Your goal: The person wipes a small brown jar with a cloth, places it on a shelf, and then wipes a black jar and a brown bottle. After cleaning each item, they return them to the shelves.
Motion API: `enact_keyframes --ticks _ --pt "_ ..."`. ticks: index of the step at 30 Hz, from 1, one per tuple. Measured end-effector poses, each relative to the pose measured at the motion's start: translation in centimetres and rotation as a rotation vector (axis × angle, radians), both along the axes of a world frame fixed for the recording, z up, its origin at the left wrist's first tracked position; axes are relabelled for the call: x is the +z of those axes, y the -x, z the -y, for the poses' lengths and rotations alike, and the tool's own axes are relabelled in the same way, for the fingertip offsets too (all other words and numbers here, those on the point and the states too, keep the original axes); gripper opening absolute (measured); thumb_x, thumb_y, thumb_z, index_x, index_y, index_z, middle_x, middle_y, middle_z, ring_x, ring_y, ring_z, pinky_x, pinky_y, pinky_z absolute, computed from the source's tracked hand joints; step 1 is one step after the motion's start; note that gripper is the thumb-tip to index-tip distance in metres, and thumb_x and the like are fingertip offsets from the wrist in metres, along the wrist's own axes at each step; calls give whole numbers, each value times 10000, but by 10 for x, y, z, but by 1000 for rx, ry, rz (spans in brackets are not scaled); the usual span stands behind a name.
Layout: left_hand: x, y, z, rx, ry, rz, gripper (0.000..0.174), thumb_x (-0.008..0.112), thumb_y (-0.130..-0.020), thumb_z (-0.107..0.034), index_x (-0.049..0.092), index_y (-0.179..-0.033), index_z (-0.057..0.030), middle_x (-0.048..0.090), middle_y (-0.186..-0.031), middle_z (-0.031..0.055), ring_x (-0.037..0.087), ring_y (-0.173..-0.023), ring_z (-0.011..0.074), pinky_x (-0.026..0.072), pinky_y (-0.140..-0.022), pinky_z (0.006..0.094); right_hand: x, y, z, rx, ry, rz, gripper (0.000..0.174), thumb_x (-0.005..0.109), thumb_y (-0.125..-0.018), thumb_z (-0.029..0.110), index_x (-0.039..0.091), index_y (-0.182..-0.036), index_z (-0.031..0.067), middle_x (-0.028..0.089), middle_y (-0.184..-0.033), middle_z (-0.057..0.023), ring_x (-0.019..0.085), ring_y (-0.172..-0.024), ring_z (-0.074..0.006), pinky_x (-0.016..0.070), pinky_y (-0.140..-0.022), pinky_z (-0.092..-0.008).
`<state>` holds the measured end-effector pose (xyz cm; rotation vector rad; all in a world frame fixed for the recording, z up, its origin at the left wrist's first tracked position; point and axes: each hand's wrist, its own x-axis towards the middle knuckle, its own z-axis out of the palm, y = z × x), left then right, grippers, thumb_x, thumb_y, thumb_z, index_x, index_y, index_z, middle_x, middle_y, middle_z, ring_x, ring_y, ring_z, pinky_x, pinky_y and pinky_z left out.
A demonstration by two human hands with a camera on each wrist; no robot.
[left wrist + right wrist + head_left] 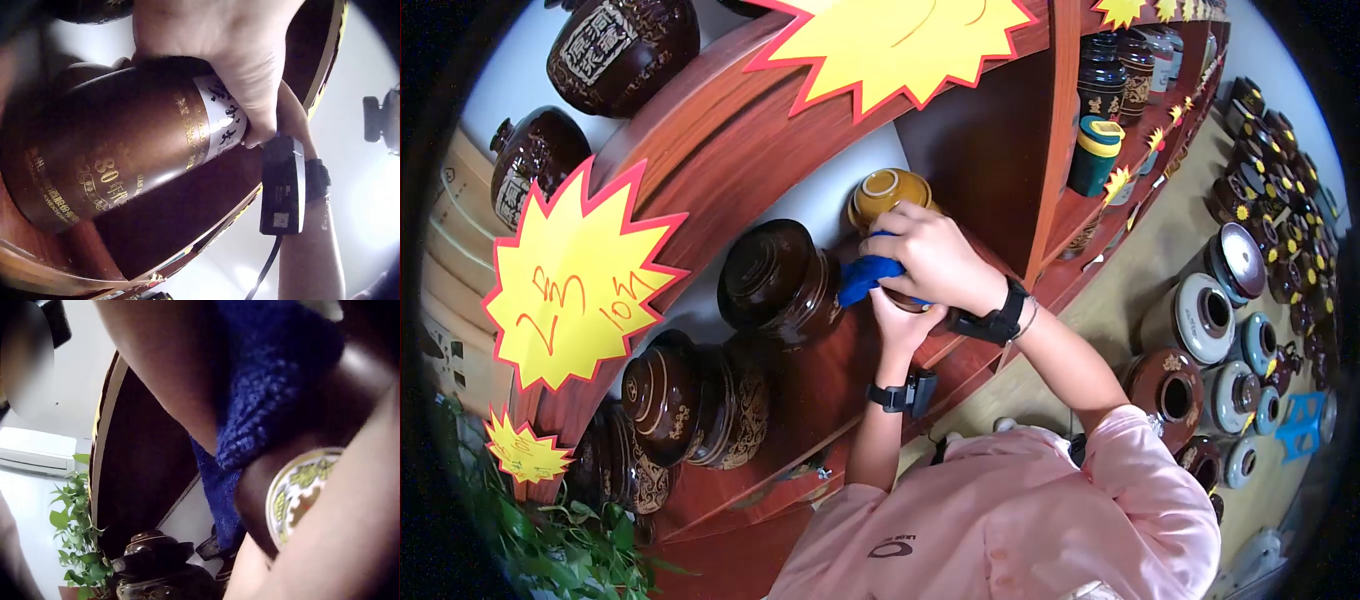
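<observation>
In the left wrist view, my left hand (219,44) grips a brown bottle (119,137) with gold lettering around its white-labelled neck end. The bottle lies tilted across that view, its base toward the wooden shelf. My right hand (945,260) holds a bunched blue cloth (868,278) right above the left hand (903,322). The right wrist view shows the cloth (262,394) draped over the bottle (253,494), which bears a round patterned emblem (309,481). In the head view the hands mostly hide the bottle.
Dark lidded jars (775,280) stand on the wooden shelf left of the hands, and a yellow-brown jar (900,190) sits just behind them. Yellow starburst price tags (585,280) hang along the curved frame. Several pots (1200,315) cover the floor at right. A leafy plant (550,545) grows lower left.
</observation>
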<state>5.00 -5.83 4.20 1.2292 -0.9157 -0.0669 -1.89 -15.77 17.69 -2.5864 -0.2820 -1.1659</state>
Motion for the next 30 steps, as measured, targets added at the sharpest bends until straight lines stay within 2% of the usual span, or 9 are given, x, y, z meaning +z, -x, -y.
enact_keyframes --ticks 1,4,7,16,21,23,25,28,30 --pt "-2 -1 0 -39 -6 -76 996 873 -600 -160 258 -1371 -22 403 -1343 153 424 -1236 235 357 -1038 403 -1 0 -1 -15 -8 14 313 748 -624 186 682 -924 122 594 -875 -31 578 -864 -249 529 -697 -380" --pt "8 4 -2 41 -25 86 1025 858 -603 -98 198 -1383 -20 397 -1330 127 450 -1193 211 394 -1004 377 -7 -3 -4 -14 -74 75 316 747 -627 183 690 -932 122 611 -899 -33 581 -868 -250 530 -713 -380" --pt "16 11 0 -34 32 -41 1095 874 -583 -104 164 -1414 -37 364 -1364 121 425 -1226 216 377 -1028 386 -11 -3 -4 17 -90 152 335 750 -629 178 691 -949 98 640 -953 -60 593 -912 -268 525 -770 -384" --pt "17 9 5 -19 64 61 1091 888 -577 -106 186 -1411 -80 365 -1364 117 433 -1233 225 383 -1023 403 -18 -7 -6 200 -358 288 255 756 -664 97 710 -913 66 661 -935 -91 598 -992 -289 486 -868 -391" --pt "16 11 13 62 120 115 804 839 -633 -96 400 -1307 -73 537 -1209 88 550 -1098 209 445 -934 381 -21 -1 1 373 -488 227 233 739 -682 53 714 -913 30 676 -945 -81 566 -1096 -293 421 -970 -416" --pt "10 10 13 11 117 -56 694 828 -649 -107 486 -1252 -68 561 -1200 92 563 -1088 211 454 -925 378 -20 3 6 470 -639 170 225 735 -694 52 710 -915 20 674 -970 -93 563 -1107 -292 417 -979 -414" --pt "14 1 3 15 -24 191 930 862 -622 -88 296 -1360 -78 443 -1328 136 473 -1202 229 400 -1017 402 -25 7 10 532 -816 111 228 729 -713 53 696 -932 -1 658 -1045 -130 552 -1134 -286 410 -992 -415" --pt "15 5 0 -44 34 13 962 885 -603 -173 303 -1360 -57 439 -1319 130 467 -1202 239 387 -1017 398 -36 10 14 537 -1042 66 299 689 -802 117 640 -1063 -20 635 -1111 -130 571 -1096 -231 434 -967 -364" --pt "16 6 2 47 70 51 856 860 -599 -178 374 -1288 -29 509 -1202 140 536 -1095 235 436 -957 390 -42 14 12 567 -1600 144 292 655 -871 109 603 -1137 1 653 -1054 -51 603 -969 -132 482 -885 -291"
